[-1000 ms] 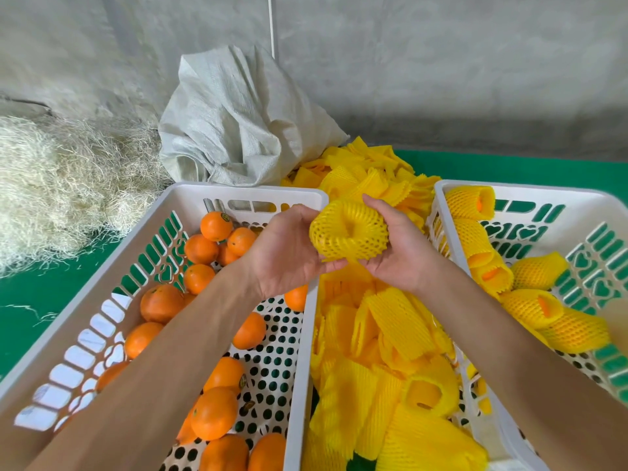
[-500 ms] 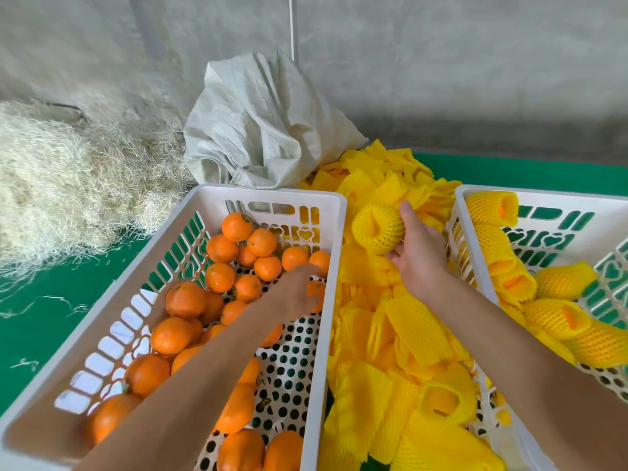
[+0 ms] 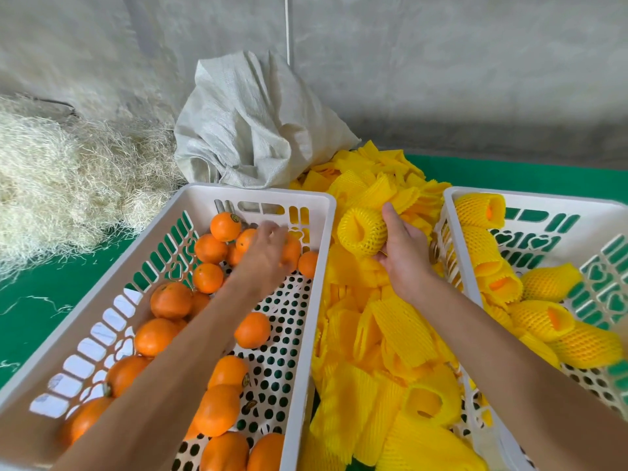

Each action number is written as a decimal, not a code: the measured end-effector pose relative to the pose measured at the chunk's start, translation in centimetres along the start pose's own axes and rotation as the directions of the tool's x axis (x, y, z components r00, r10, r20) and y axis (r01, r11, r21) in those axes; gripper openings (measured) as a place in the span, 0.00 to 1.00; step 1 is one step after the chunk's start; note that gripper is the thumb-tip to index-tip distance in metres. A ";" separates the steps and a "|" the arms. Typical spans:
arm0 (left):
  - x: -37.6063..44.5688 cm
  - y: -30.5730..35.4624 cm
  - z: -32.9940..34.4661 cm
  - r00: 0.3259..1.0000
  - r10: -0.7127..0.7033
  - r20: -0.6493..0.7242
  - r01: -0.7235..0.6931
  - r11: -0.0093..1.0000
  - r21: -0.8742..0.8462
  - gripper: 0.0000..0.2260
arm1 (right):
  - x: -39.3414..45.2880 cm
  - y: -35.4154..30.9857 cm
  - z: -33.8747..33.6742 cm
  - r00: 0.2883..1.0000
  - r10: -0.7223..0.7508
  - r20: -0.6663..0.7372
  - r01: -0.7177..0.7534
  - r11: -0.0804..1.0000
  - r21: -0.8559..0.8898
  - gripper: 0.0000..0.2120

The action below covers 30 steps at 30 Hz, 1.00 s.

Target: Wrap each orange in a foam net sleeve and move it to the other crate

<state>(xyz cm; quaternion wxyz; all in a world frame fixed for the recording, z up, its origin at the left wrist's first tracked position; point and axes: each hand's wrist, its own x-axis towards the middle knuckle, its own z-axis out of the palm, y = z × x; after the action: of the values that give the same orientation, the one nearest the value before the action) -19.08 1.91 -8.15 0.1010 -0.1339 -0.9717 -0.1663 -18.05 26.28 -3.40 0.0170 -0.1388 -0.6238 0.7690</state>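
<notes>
Two white crates sit on the green bench w/ a heap of yellow foam net sleeves [image 3: 390, 321] between them. Left crate [image 3: 265, 195] has bare oranges [image 3: 170, 300]. Left hand [image 3: 268, 251] reaches over the far ones, fingers spread; it's blurry, can't tell if it has one. Right hand [image 3: 402, 253] grips a wrapped orange [image 3: 362, 229] above the heap, next to the right crate [image 3: 452, 212], which has more wrapped ones. Grey sack [image 3: 258, 130] & straw [image 3: 68, 178] at back.
</notes>
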 end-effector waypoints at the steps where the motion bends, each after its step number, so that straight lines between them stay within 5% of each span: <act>1: 0.5 0.4 -1.6 0.992 -0.030 -0.119 0.025 0.999 -0.042 0.33 | -0.1 -0.1 0.0 1.000 -0.010 -0.007 0.010 1.000 -0.012 0.12; 4: 1.1 2.7 -5.3 0.932 -0.202 -0.302 0.034 0.877 -0.480 0.32 | -0.3 -0.3 0.1 0.997 -0.065 -0.051 0.062 0.997 -0.053 0.23; 7: 0.6 6.5 -6.7 0.960 -0.176 -0.217 -0.071 0.596 -0.800 0.25 | -0.9 -0.6 0.4 0.985 -0.165 -0.044 0.157 0.977 -0.142 0.28; 9: 0.0 8.4 -5.8 0.984 -0.079 -0.159 -0.087 0.568 -0.818 0.22 | -1.3 -0.7 0.4 0.971 -0.240 -0.006 0.235 0.958 -0.165 0.28; 17: -0.9 9.6 -2.2 0.990 -0.106 -0.096 -0.042 0.429 -0.903 0.25 | -2.7 -1.0 0.9 0.772 -0.616 0.158 0.635 0.733 -0.244 0.15; 23: -0.8 10.1 -2.4 0.996 -0.084 0.031 0.050 0.234 -0.971 0.16 | -3.2 -0.6 1.3 0.460 -0.793 0.399 0.857 0.279 -0.434 0.14; 25: -0.5 9.7 -3.0 0.993 -0.098 0.063 0.083 0.216 -0.973 0.13 | -3.4 -0.2 1.5 0.417 -0.785 0.457 0.847 0.154 -0.509 0.13; 28: -0.6 9.9 -3.8 0.990 -0.057 0.127 0.127 -0.011 -0.992 0.20 | -3.4 -0.1 1.5 0.373 -0.773 0.513 0.812 0.004 -0.584 0.14; 30: -0.7 10.1 -3.6 0.987 -0.101 0.122 0.122 -0.003 -0.992 0.21 | -3.3 -0.3 1.3 0.317 -0.768 0.557 0.812 -0.084 -0.578 0.10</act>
<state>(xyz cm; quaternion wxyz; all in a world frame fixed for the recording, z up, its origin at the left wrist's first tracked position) -14.91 9.66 -2.00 -0.0433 -0.0898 -0.5804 -0.8082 -15.27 24.43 -2.24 0.3829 0.2814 -0.8482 0.2338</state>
